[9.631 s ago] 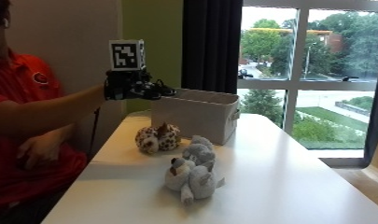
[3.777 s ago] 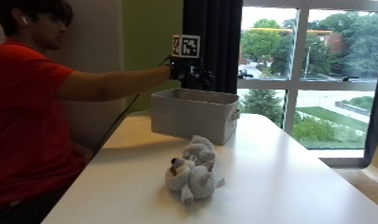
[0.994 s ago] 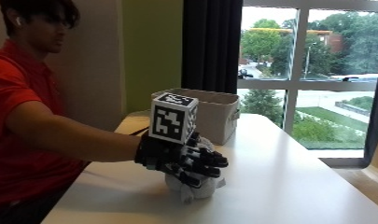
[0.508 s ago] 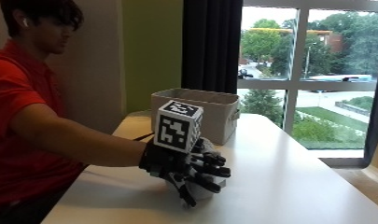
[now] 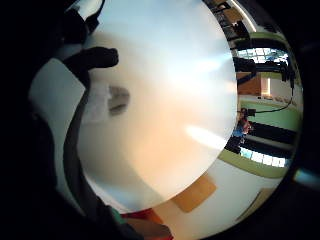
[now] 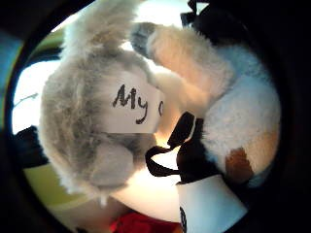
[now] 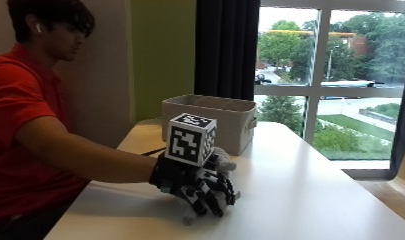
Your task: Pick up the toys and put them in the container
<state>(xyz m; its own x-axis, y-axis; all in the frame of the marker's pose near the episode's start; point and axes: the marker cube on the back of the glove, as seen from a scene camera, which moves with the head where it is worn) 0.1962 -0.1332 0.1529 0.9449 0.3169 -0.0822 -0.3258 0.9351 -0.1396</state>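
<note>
We see the gloved right hand (image 7: 197,187) down on the white counter (image 7: 308,200), fingers (image 7: 212,202) curled over the grey-and-white plush toys (image 6: 160,107), grasping them. Toys sit right under the palm, on the counter. White container (image 7: 212,122) stands behind the fingers, near but apart; we can't tell what's inside.
</note>
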